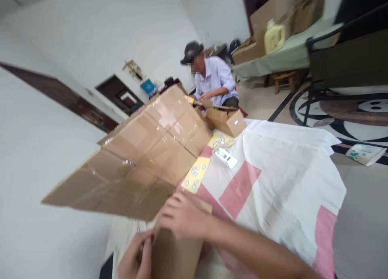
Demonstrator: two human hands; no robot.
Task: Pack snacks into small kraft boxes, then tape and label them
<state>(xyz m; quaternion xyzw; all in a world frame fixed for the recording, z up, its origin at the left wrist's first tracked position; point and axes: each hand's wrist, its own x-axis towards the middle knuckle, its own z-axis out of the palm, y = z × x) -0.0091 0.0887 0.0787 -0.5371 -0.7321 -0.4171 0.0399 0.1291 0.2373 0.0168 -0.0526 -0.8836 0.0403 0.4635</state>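
Note:
A brown cardboard box (178,254) lies close in front of me on the cloth-covered table. My left hand (136,256) is closed on its left edge, thumb and fingers pinched together near the corner. Across the far part of the box lies my right hand (184,218), its fingers bent over the edge; slight blur softens their outline. Just beyond are yellow sheets with small pale pieces on them: a nearer sheet (196,174) and a farther sheet (221,140). A white device with a small display (226,157) stands beside them.
A tall cardboard partition (151,149) runs along the left. Past it a person (215,77) in a cap sits by an open cardboard box (227,120). Pink-and-white cloth (285,182) covers the table. A yellow jug (274,37) stands on a back table, with a wooden stool (285,81) below.

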